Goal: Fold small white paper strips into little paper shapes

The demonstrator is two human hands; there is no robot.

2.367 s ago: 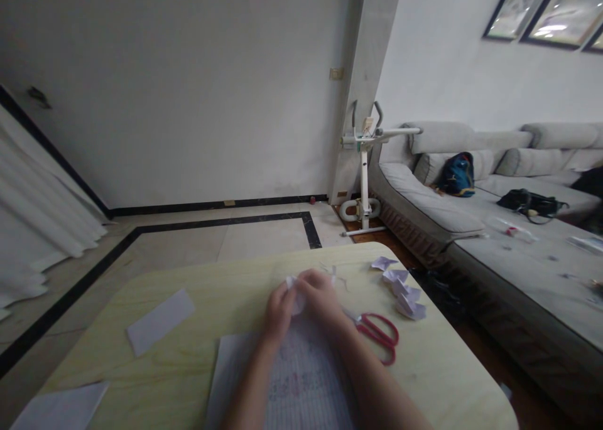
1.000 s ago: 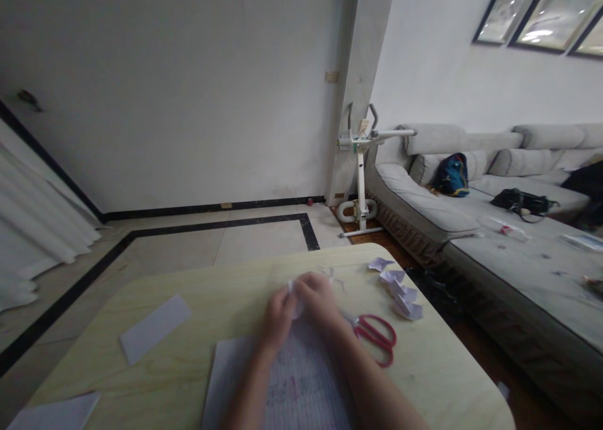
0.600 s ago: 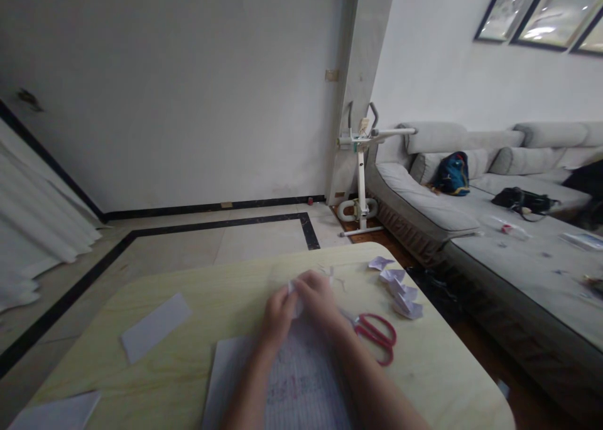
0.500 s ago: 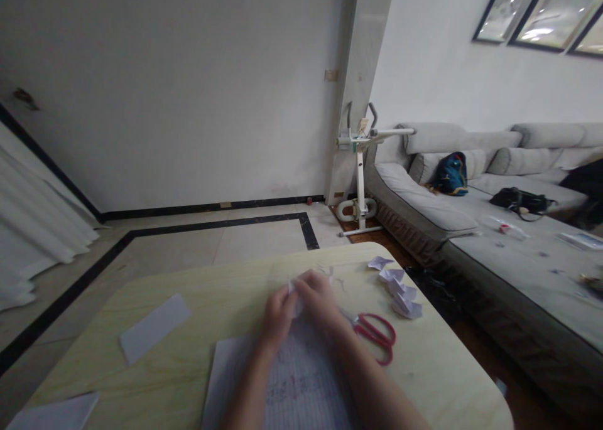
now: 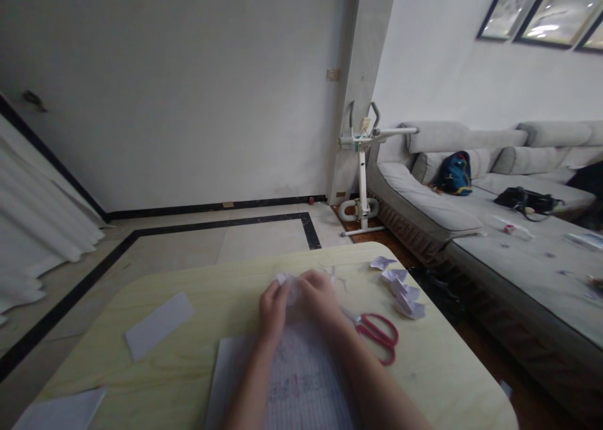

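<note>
My left hand (image 5: 273, 309) and my right hand (image 5: 319, 299) are together over the middle of a pale wooden table (image 5: 217, 292). Both pinch a small white folded piece of paper (image 5: 287, 284), whose top edge pokes out between the fingers. Under my forearms lies a lined sheet of paper (image 5: 301, 380). Red-handled scissors (image 5: 377, 333) lie just right of my right wrist.
Several small folded paper pieces (image 5: 401, 289) lie in a row near the table's right edge. A white paper strip (image 5: 159, 325) lies on the left, another sheet (image 5: 61, 410) at the near left corner. A grey sofa (image 5: 494, 229) with bags stands at the right.
My hands have stayed in the same place, working the small paper. My left hand's fingers have shifted slightly up, and more of the paper's top edge shows at the left.
</note>
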